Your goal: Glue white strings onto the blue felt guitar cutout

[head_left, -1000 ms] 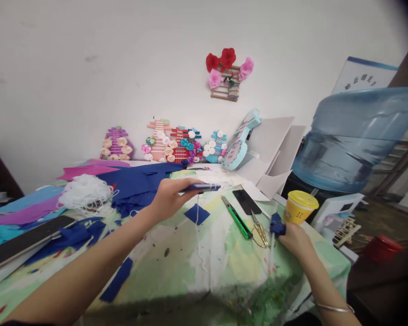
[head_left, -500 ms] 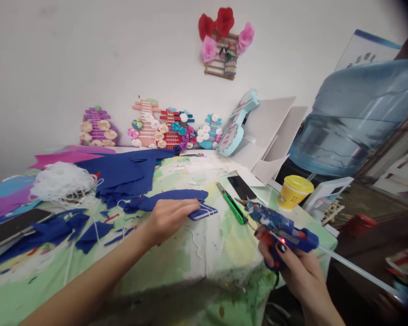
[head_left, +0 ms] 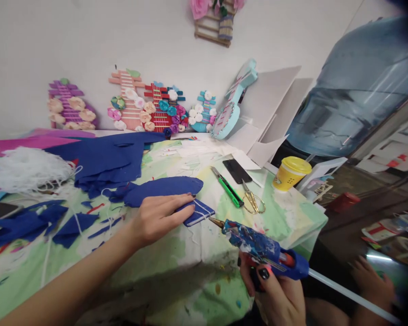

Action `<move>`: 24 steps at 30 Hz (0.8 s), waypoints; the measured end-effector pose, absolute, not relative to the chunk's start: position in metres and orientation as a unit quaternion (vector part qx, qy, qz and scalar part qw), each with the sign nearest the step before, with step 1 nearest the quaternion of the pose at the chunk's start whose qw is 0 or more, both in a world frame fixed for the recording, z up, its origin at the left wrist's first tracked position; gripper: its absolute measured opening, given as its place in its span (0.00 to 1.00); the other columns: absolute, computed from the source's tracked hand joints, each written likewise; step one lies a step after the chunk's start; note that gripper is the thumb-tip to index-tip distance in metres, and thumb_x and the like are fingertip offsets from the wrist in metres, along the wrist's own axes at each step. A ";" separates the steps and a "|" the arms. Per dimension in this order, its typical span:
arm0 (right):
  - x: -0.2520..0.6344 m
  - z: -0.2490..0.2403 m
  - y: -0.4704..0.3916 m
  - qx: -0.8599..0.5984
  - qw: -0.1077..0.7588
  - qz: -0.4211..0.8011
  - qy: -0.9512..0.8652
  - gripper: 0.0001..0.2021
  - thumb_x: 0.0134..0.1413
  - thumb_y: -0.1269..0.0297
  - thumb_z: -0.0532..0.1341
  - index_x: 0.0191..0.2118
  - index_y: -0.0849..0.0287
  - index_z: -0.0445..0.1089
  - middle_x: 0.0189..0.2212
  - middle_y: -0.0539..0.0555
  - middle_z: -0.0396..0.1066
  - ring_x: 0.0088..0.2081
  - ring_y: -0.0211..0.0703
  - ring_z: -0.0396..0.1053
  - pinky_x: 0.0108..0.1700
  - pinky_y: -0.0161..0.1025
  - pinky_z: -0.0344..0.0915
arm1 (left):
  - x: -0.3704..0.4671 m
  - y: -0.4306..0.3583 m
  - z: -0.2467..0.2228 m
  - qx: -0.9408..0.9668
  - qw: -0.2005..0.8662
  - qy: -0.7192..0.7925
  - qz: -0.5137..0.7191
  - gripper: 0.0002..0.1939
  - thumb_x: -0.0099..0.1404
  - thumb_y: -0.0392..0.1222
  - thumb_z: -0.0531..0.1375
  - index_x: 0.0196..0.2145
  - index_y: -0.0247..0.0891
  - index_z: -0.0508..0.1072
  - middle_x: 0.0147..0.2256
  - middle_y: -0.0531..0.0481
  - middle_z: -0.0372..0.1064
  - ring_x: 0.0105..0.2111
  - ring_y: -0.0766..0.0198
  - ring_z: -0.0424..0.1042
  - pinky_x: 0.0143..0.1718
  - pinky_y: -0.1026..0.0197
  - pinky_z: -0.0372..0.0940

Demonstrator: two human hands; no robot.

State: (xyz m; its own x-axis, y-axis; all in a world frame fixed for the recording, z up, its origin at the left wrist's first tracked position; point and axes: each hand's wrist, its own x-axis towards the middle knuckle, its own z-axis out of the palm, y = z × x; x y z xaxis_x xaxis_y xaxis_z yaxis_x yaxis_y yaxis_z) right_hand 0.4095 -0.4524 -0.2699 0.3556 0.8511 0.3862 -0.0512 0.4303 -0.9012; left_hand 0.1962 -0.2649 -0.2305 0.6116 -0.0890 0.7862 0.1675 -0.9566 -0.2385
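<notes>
My left hand (head_left: 165, 216) has its fingers closed on the near end of a flat blue felt piece (head_left: 201, 216) with white string across it, holding it on the table. A long rounded blue felt shape (head_left: 166, 186) lies just behind. My right hand (head_left: 275, 290) grips a blue hot glue gun (head_left: 261, 244), stained with paint or glue, with a clear glue stick (head_left: 343, 287) out of its back. The gun's metal nozzle is right at the string-wrapped end of the felt piece; whether it touches, I cannot tell.
A green utility knife (head_left: 229, 190), gold-handled scissors (head_left: 254, 201), a black phone (head_left: 237, 171) and a yellow-lidded cup (head_left: 290, 174) sit to the right. White string (head_left: 30, 172) and blue felt scraps (head_left: 75, 228) lie left. Another person's limb (head_left: 374, 280) shows lower right.
My right hand has brought the glue gun left, its nozzle now beside the felt piece. The scissors have come into full view. The camera view has tipped downward.
</notes>
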 end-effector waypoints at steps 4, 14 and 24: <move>0.406 -0.277 -0.456 -0.444 0.712 0.340 -0.425 0.09 0.59 0.59 0.61 0.42 0.55 0.70 0.28 0.53 0.71 0.23 0.36 0.63 0.27 0.36 0.64 | 0.198 -0.267 -0.226 -0.884 0.158 -0.016 -0.440 0.09 0.66 0.29 0.54 0.43 0.33 0.70 0.43 0.39 0.75 0.48 0.62 0.74 0.46 0.63 0.70; 0.415 -0.290 -0.458 -0.450 0.695 0.358 -0.431 0.10 0.55 0.60 0.64 0.41 0.58 0.70 0.29 0.56 0.74 0.20 0.36 0.64 0.21 0.34 0.65 | 0.199 -0.267 -0.224 -0.882 0.159 -0.007 -0.443 0.09 0.66 0.29 0.54 0.43 0.33 0.70 0.42 0.39 0.76 0.47 0.61 0.74 0.45 0.62 0.71; 0.413 -0.306 -0.470 -0.553 0.684 0.306 -0.364 0.16 0.50 0.54 0.67 0.43 0.55 0.73 0.37 0.60 0.76 0.37 0.52 0.74 0.33 0.42 0.74 | 0.201 -0.269 -0.222 -0.882 0.159 -0.008 -0.444 0.08 0.68 0.31 0.52 0.42 0.35 0.70 0.42 0.41 0.76 0.46 0.62 0.75 0.44 0.62 0.72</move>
State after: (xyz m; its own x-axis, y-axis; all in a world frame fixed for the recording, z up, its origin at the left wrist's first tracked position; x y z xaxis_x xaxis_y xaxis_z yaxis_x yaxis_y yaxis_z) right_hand 0.4130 -0.4700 -0.3062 0.5473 0.8216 0.1596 -0.0170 0.2016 -0.9793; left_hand 0.2007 -0.2687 -0.2223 0.6061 -0.1275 0.7851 0.1546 -0.9494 -0.2735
